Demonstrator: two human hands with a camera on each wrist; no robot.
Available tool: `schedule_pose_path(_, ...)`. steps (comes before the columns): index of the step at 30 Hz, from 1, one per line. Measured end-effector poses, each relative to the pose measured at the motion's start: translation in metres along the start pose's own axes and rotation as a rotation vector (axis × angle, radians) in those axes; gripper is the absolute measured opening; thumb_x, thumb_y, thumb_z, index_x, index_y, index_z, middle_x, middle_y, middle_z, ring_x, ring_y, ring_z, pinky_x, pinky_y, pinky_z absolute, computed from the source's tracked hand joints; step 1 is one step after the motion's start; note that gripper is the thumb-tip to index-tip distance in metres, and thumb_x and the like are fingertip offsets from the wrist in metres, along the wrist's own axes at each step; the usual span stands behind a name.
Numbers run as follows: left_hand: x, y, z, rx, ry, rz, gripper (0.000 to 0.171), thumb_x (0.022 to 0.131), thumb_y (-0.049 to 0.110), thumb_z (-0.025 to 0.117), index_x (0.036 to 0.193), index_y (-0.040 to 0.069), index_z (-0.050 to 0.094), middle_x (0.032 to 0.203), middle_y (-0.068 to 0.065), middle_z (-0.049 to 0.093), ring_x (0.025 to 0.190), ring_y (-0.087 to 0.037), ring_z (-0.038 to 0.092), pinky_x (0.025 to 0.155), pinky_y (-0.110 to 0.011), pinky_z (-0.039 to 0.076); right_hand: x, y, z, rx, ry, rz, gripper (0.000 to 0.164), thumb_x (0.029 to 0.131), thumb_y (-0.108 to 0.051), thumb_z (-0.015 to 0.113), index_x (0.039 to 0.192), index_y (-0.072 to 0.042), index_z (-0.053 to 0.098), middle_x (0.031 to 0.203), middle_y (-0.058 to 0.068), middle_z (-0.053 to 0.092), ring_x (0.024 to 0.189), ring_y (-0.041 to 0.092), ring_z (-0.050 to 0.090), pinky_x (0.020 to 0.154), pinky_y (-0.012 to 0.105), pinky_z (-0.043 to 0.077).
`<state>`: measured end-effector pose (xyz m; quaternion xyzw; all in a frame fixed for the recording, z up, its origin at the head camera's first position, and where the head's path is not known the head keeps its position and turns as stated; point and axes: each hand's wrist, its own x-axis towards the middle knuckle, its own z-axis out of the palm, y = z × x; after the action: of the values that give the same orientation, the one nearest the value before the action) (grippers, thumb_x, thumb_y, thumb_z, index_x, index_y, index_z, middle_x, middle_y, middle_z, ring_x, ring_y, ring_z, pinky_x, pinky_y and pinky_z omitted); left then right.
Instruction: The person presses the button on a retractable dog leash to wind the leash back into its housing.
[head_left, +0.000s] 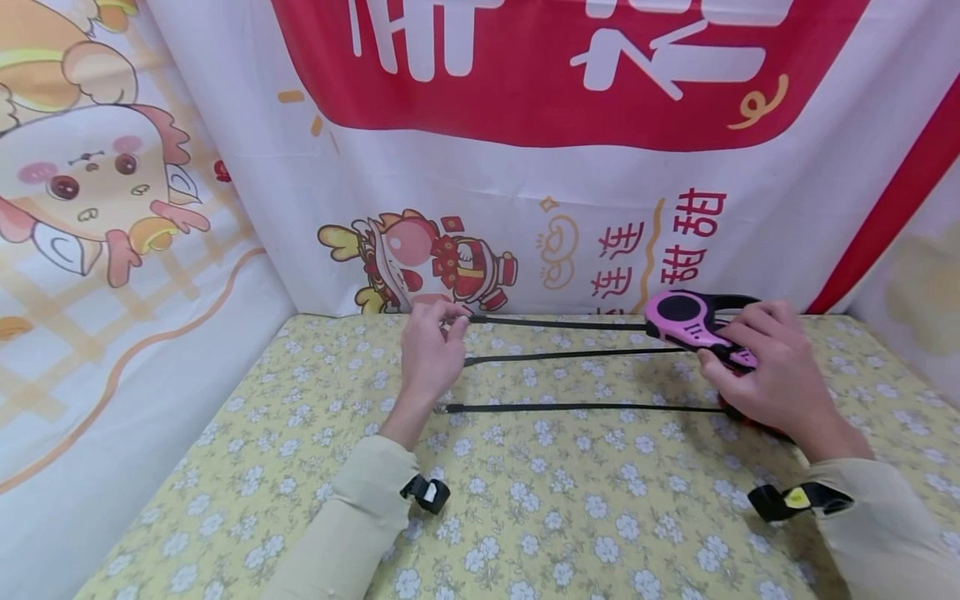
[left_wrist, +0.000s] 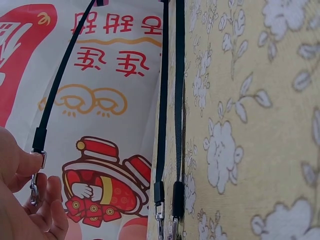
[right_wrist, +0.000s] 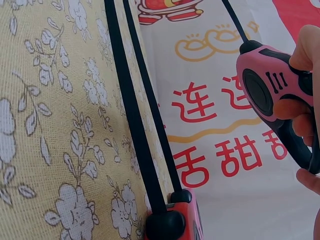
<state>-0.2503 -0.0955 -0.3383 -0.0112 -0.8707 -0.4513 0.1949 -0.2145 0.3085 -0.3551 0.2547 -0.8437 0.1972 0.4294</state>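
Note:
My right hand (head_left: 780, 379) grips a pink and black retractable dog leash (head_left: 678, 317) by its handle, raised above the table's far right. From it a black strap (head_left: 562, 324) runs left, stretched straight, to my left hand (head_left: 432, 350). There, thumb and fingers pinch the strap's metal snap hook (left_wrist: 34, 192), seen in the left wrist view. Two more black straps lie extended on the cloth, nearer to me, with metal clips (left_wrist: 159, 212) at their left ends. In the right wrist view they lead to a red leash case (right_wrist: 182, 212) and a pink one (right_wrist: 199, 220), both partly cut off.
A yellow cloth with white flowers (head_left: 525, 500) covers the table. Behind it hangs a white and red printed curtain (head_left: 570, 183), close to both hands. Another printed cloth (head_left: 165, 350) hangs along the left side. Black camera straps (head_left: 427, 493) are on both wrists.

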Motion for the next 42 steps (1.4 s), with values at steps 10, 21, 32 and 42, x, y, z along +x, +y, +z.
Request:
schedule_pose_path(10,-0.0007,-0.0001,0.0008,0.008,-0.016,0.009,0.014,0.107,0.019,0.063,0.115,0.013,0.073,0.118,-0.009,0.058,0.091,-0.024,0.061,0.082,-0.037,0.052,-0.0006,-0.0019,0.0011,-0.002,-0.016,0.024,0.04,0.078,-0.031,0.067,0.087,0.008,0.075,0.09,0.025,0.069,0.099,0.043,0.048,0.082,0.05,0.034)
schedule_pose_path(21,-0.0016,0.0012,0.0013,0.013,-0.021,0.018,0.015,0.107,0.02,0.063,0.114,0.012,0.073,0.116,-0.009,0.059,0.09,-0.024,0.06,0.08,-0.036,0.05,0.0012,-0.0044,-0.0001,0.012,-0.017,0.025,0.038,0.077,-0.029,0.069,0.087,0.008,0.074,0.09,0.025,0.069,0.099,0.042,0.048,0.082,0.049,0.034)
schedule_pose_path(32,-0.0027,0.0026,0.0025,0.011,-0.024,0.026,0.014,0.106,0.019,0.065,0.114,0.012,0.073,0.114,-0.009,0.061,0.089,-0.025,0.06,0.08,-0.036,0.049,0.0025,-0.0049,-0.0003,0.017,-0.024,0.026,0.036,0.075,-0.027,0.071,0.088,0.007,0.074,0.091,0.024,0.069,0.099,0.041,0.048,0.082,0.048,0.034)
schedule_pose_path(42,-0.004,0.0031,0.0038,-0.002,-0.034,0.026,0.011,0.105,0.017,0.065,0.113,0.013,0.073,0.112,-0.008,0.06,0.091,-0.025,0.06,0.081,-0.037,0.051,0.0024,-0.0062,0.0004,0.015,-0.023,0.021,0.035,0.075,-0.026,0.071,0.087,0.007,0.074,0.091,0.024,0.069,0.098,0.04,0.048,0.08,0.046,0.034)
